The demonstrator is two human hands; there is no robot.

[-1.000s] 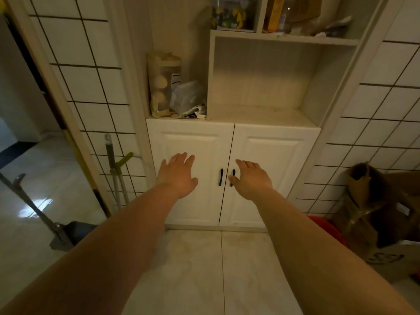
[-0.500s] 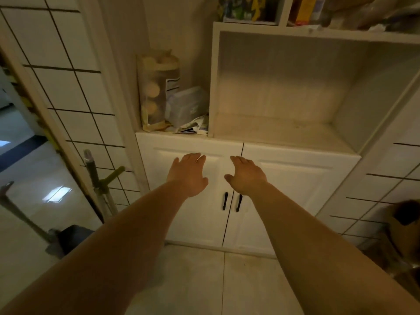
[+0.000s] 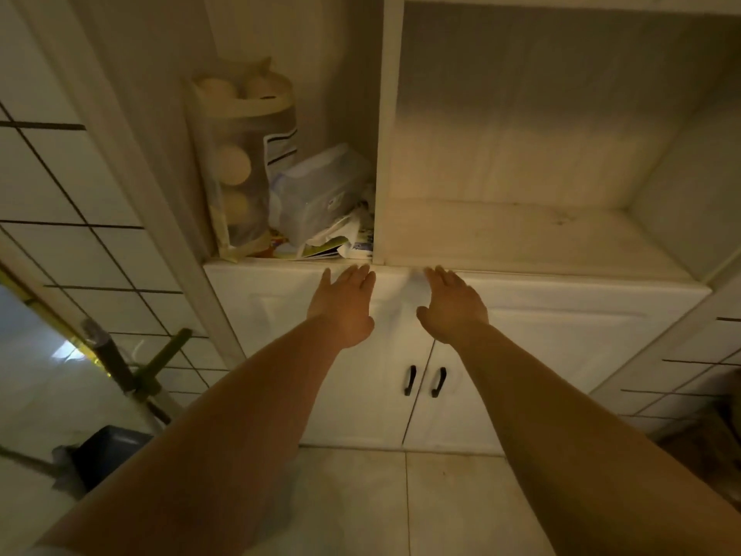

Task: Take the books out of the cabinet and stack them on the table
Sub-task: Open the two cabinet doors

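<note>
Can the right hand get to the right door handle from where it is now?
Probably yes. The right hand is open and holds nothing, up near the top edge of the closed doors; the right door handle sits below it with nothing between them.

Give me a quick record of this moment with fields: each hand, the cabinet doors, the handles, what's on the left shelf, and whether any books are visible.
left hand: left hand open, fingers straight, near the top edge of the left door
right hand: right hand open, fingers straight, near the top of the right door
doors: both closed
handles: two black handles, below both hands, untouched
left shelf: bag of toilet rolls, plastic pack, papers
open shelf: open shelf holds nothing visible
books: none visible
</note>
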